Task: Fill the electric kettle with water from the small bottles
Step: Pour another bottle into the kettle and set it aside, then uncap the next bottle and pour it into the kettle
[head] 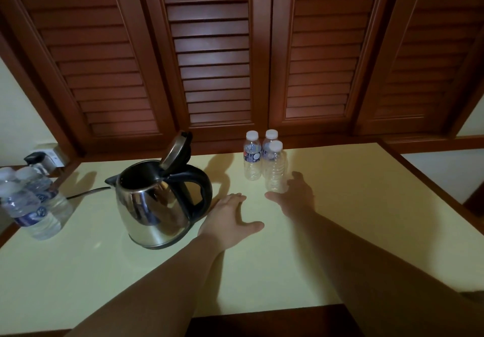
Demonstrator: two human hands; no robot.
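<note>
A steel electric kettle point(154, 203) with a black handle stands left of centre on the pale table point(353, 205), its lid tipped up and open. Three small clear bottles with white caps stand behind the hands: two at the back point(252, 157) point(270, 143) and one in front point(275, 171). My right hand point(296, 195) is spread at the base of the front bottle, thumb to its left and fingers to its right, not closed round it. My left hand point(230, 218) lies flat on the table beside the kettle's handle, fingers straight.
Several more small bottles point(31, 205) with blue labels stand at the table's left edge. The kettle's black cord point(86, 193) runs left toward a wall socket point(49, 157). Brown louvred shutters point(214, 61) close off the back. The table's front edge lies near my forearms.
</note>
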